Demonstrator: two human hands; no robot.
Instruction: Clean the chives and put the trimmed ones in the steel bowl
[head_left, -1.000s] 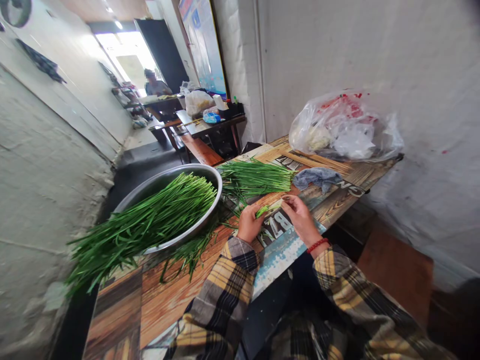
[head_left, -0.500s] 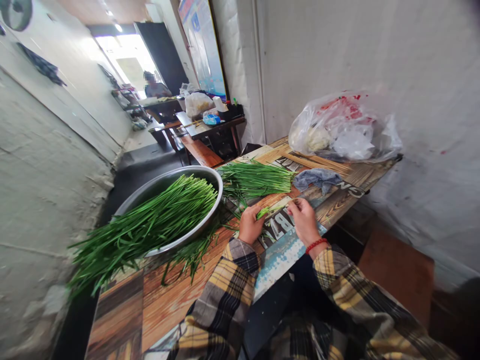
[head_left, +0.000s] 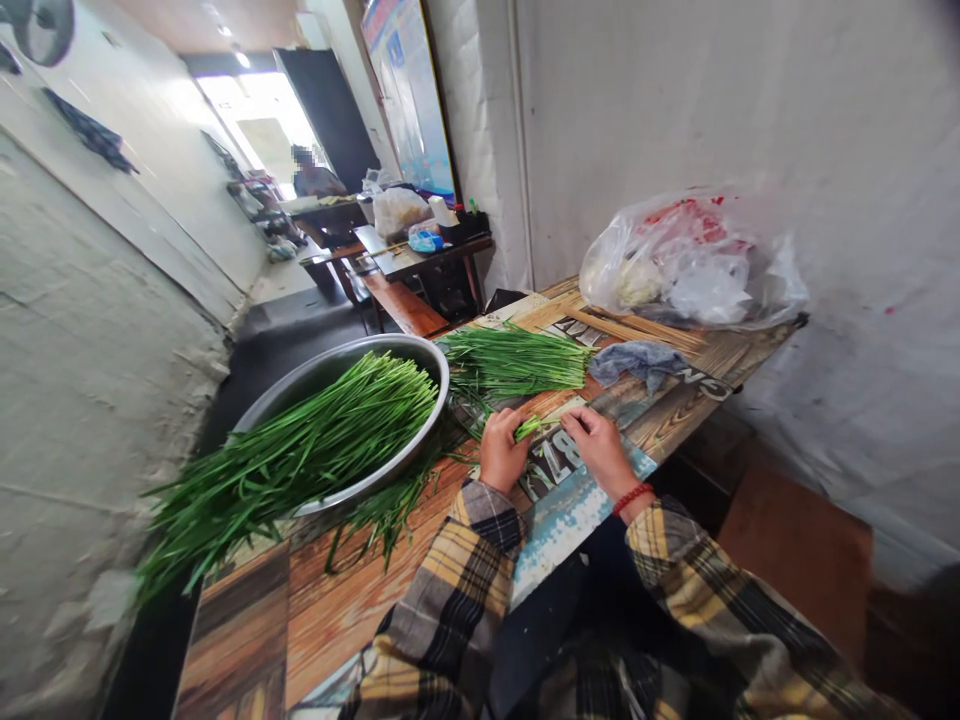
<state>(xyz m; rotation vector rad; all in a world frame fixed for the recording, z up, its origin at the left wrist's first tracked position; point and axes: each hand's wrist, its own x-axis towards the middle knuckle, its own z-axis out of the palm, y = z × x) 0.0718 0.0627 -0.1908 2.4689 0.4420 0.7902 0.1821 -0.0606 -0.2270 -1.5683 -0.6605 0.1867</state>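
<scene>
My left hand (head_left: 503,448) is closed round a small bunch of green chives (head_left: 528,428), whose pale ends stick out toward the right. My right hand (head_left: 598,447), with a red beaded bracelet at the wrist, pinches at the tips of those stalks; how much it grips is too small to make out. Just beyond both hands a pile of chives (head_left: 517,358) lies flat on the table. On the left a large metal basin (head_left: 445,385) holds a thick heap of chives (head_left: 322,430), their leaves hanging over its rim. Loose leaves (head_left: 390,510) lie beside the basin.
A grey cloth (head_left: 637,362) and thin wooden sticks (head_left: 637,328) lie at the back of the patterned table (head_left: 360,620). A plastic bag (head_left: 697,265) stands against the wall. A brown stool (head_left: 799,560) is at the right. Farther off, a person (head_left: 316,178) sits behind other tables.
My right hand has moved left, closer to my left hand and the stalk ends. The left hand still holds its chives, and the view has shifted slightly.
</scene>
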